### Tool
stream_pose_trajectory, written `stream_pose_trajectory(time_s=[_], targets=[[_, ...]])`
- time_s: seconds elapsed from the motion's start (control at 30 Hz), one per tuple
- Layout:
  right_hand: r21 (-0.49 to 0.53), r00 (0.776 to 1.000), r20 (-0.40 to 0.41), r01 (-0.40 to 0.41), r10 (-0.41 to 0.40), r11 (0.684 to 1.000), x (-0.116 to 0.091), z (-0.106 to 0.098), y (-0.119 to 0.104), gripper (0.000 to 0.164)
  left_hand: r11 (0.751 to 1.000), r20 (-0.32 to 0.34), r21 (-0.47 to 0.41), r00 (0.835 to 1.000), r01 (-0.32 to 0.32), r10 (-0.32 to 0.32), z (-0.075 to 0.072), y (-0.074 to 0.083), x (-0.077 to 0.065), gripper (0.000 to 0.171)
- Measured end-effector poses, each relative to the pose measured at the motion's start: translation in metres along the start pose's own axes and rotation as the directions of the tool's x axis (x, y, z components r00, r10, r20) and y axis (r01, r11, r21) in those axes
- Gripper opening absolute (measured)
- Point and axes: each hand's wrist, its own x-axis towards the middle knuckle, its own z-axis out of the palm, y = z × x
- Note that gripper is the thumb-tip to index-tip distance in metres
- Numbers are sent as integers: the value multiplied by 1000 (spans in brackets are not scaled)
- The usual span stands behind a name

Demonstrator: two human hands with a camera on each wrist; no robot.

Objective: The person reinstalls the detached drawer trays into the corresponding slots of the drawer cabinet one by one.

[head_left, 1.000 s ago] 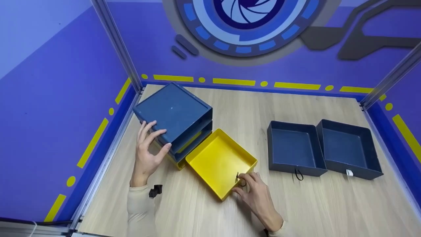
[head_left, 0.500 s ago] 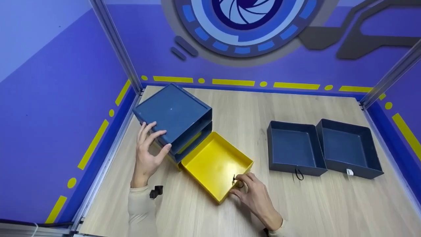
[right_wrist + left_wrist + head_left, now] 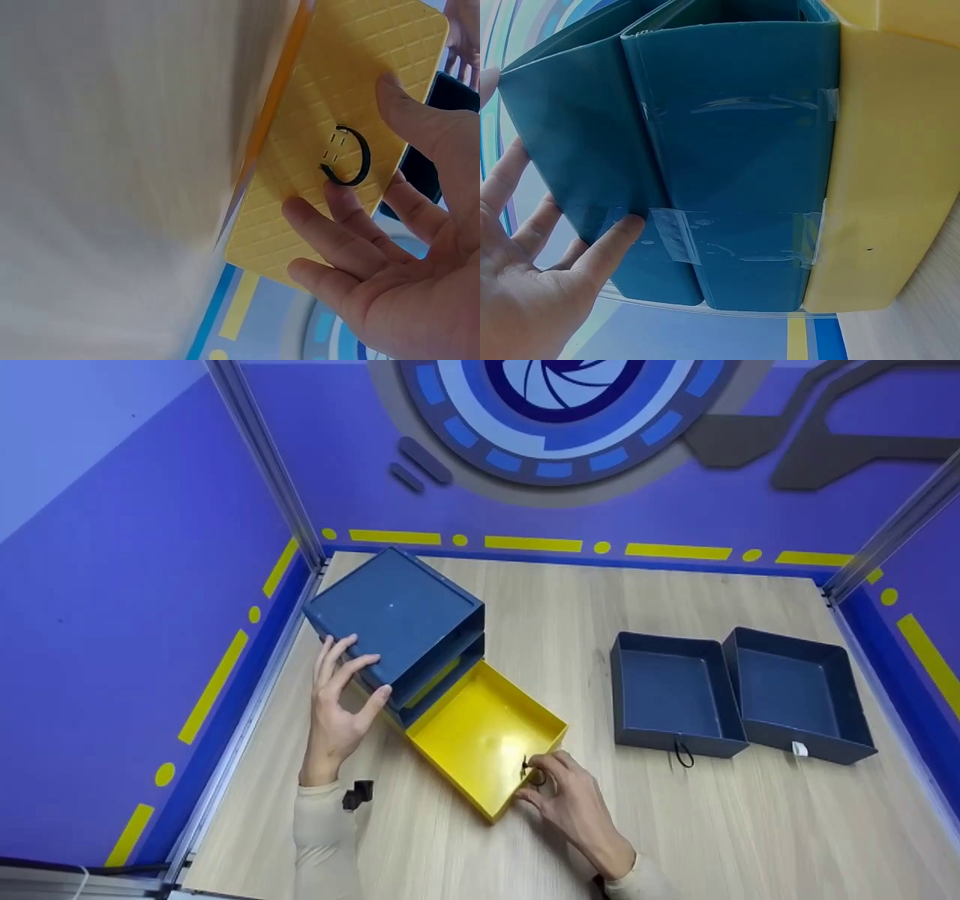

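Observation:
In the head view a yellow drawer (image 3: 484,742) sticks out of the lowest, yellow level of a stacked drawer cabinet (image 3: 394,619). The two upper levels are dark blue with vacant slots. My left hand (image 3: 341,716) steadies the cabinet's top blue level with spread fingers on its top and side edge. My right hand (image 3: 574,802) presses the drawer's front panel with its fingertips. In the right wrist view, the fingers (image 3: 330,232) lie around a black loop pull (image 3: 364,154) on that panel, with the thumb higher up on it.
Two dark blue drawers, a left one (image 3: 671,690) and a right one (image 3: 795,690), stand side by side at the right of the wooden table (image 3: 555,607). Blue and purple panels wall in the back and sides. Clear tape (image 3: 675,236) joins the cabinet's levels.
The yellow drawer has slid leftward into the cabinet's lowest level, with my right hand moving along behind it. My left hand has stayed in place on the cabinet.

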Motion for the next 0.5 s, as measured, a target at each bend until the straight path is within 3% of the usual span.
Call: stream_pose_trajectory(time_s=[0.23,0.5], targets=[[14,993,83,-84,82,996,14,8,-1,44,1000,-5,0,1000,-6,6,0,-1,-2,41],[-74,997,79,-19,25,997,32,18,-7,44,1000,-7,-7,1000,6,-6,0,-1,1,41]])
